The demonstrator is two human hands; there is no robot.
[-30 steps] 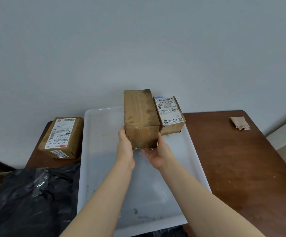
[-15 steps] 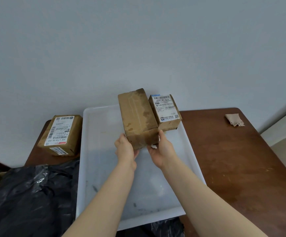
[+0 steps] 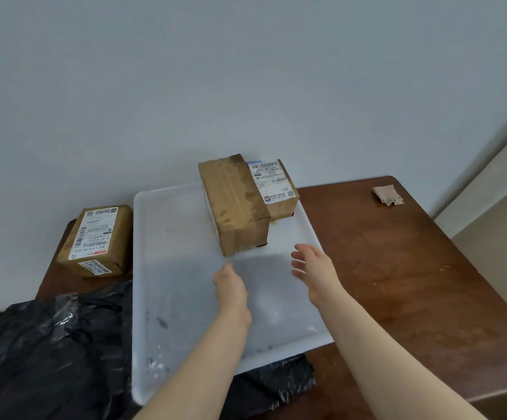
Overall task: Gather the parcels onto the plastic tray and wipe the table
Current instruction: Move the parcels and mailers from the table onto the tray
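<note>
One plain parcel (image 3: 234,207) lies in tray (image 3: 170,237), lengthwise toward the wall (image 3: 246,71).

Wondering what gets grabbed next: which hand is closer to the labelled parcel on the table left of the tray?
Left. The left hand is over the middle of the tray, right of the labelled parcel; the right hand is farther right, over the tray's right side.
</note>
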